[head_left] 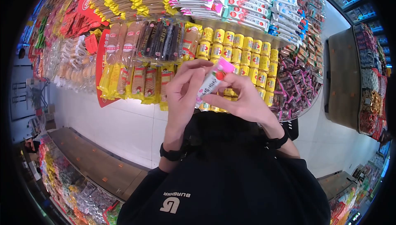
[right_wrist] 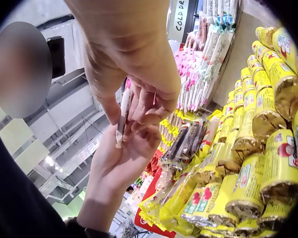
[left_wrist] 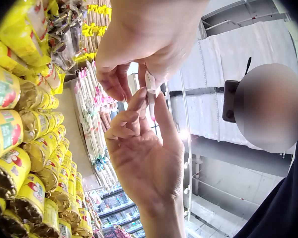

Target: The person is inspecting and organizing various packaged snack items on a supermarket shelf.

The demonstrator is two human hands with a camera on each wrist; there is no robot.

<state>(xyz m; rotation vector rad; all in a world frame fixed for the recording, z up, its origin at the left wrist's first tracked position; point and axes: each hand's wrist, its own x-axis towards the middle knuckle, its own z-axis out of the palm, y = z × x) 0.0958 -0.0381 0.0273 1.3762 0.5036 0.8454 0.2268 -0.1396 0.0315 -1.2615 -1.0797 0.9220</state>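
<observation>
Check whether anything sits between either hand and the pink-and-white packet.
Nothing visible does. The left hand and the right hand both pinch the packet directly, holding it up in the air in front of the yellow cans on the display.

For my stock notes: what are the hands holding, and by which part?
A pink-and-white snack packet: the left hand pinches near its pink end, the right hand its other end.

— What sort of place is this?
— A shop, in a snack aisle. Stacked yellow packs fill a display stand at twelve o'clock, with wrapped bars at eleven.
— Anything else?
— Stocked shelves at three, a sweets bin at seven, and a "COLD DR" sign overhead.
</observation>
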